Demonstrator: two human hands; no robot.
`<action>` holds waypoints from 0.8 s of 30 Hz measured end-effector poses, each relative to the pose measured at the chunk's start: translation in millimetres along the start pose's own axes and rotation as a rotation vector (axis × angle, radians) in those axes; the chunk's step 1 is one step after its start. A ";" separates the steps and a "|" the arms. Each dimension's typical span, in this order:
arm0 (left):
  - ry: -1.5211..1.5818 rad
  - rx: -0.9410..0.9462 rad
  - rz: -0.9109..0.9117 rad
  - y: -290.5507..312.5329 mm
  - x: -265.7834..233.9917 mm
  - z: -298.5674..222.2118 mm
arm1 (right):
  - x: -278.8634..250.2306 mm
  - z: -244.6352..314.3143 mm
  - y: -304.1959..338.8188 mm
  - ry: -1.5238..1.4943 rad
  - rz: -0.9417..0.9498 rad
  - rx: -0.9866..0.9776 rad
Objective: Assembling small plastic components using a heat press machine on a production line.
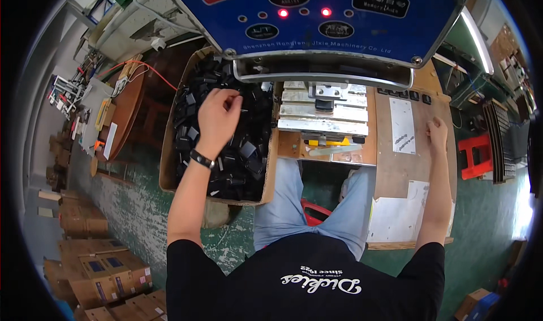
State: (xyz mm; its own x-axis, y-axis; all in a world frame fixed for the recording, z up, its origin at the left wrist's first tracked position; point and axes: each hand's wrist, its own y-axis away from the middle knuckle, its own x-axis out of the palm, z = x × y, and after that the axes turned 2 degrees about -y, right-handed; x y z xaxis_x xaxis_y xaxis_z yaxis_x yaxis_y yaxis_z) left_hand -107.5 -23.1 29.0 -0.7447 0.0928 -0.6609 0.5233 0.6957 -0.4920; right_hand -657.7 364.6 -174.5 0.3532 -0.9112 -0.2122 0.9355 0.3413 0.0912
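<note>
My left hand (219, 116), with a dark band at the wrist, is over a large cardboard box (269, 177) heaped with small black plastic parts (248, 150). Its fingers are curled together, and whatever they hold, if anything, cannot be made out. Over the brown board on the right, my right hand (437, 132) is closed, its fingertips bent inward; nothing in it can be named. Between the hands a black part (324, 104) sits in the metal fixture on the slotted machine bed (294, 111). Several black parts (413, 96) stand in a row along the board's far end.
The blue machine head (317, 33) with lit red lights and a metal bar overhangs the bed. A yellow-handled tool (339, 142) lies at the bed's front edge. White sheets (402, 123) lie on the board (384, 168). A red stool (475, 156) stands right; cartons (102, 270) stack at lower left.
</note>
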 end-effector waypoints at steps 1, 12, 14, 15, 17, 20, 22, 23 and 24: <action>-0.143 0.030 0.012 -13.1 -3.0 14.9 | 0.5 3.3 11.8 -0.050 0.028 0.014; -0.278 0.059 0.160 -3.0 -1.1 33.0 | 62.1 140.4 140.2 -0.011 0.295 -0.307; -0.119 -0.015 0.157 12.5 -8.1 24.8 | 82.7 169.0 165.0 -0.104 0.402 -0.428; 0.028 -0.078 0.129 18.4 -13.2 21.2 | 94.5 182.3 178.3 -0.060 0.369 -0.400; 0.322 -0.196 0.062 25.8 -20.0 13.7 | 123.1 205.3 202.4 -0.204 0.514 -0.554; 0.364 -0.119 0.071 31.3 -21.5 -0.2 | 161.1 223.8 228.3 -0.283 0.595 -0.560; 0.411 -0.033 0.066 30.8 -20.2 -11.1 | 177.9 232.0 233.0 -0.010 0.680 -0.490; 0.417 -0.029 0.068 29.5 -20.9 -16.5 | 181.0 235.5 233.9 -0.041 0.697 -0.518; 0.459 -0.041 0.113 28.1 -21.3 -22.3 | 185.1 239.7 233.0 0.033 0.684 -0.520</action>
State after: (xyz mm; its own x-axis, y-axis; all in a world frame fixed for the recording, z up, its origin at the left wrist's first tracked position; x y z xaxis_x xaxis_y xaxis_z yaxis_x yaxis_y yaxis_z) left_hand -86.1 10.4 41.9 -0.7949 0.4683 -0.3858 0.6018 0.6901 -0.4021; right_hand -376.9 220.2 40.8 0.8336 -0.4624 -0.3021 0.4003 0.8827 -0.2463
